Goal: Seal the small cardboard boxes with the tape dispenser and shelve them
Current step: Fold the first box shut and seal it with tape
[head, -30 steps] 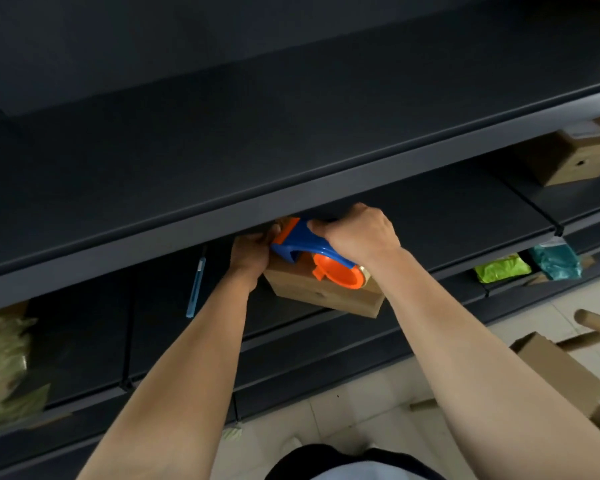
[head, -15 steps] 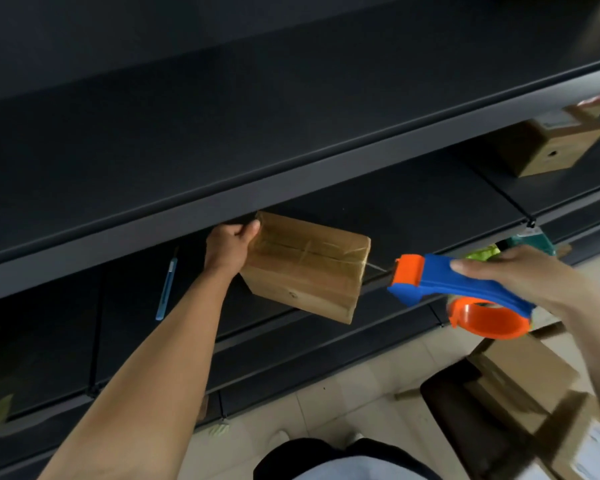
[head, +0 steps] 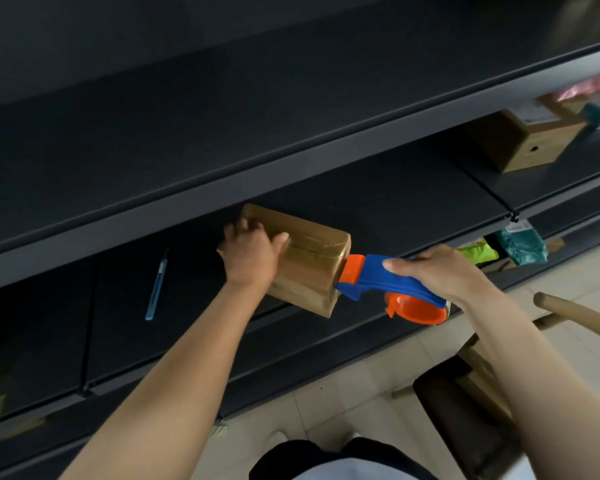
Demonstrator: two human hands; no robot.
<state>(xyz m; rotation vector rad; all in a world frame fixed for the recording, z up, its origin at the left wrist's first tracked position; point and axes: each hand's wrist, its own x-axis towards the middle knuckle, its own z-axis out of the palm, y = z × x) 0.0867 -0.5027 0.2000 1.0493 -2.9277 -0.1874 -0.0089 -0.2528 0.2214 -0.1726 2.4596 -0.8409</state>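
Cardboard box point(head: 309, 268) at shelf point(head: 395, 209) edge, left hand point(head: 252, 254) fingers clamped over its top. Tape dispenser point(head: 378, 275), gripped by right hand point(head: 437, 271), back against its right end after pulling clear: another strip likely.

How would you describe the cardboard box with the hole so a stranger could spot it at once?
Find the dark metal shelving and follow the shelf under its top board to the far right. A cardboard box sits there. Unlike the taped box the left hand holds, it has a small round hole in its side and a white label on top.
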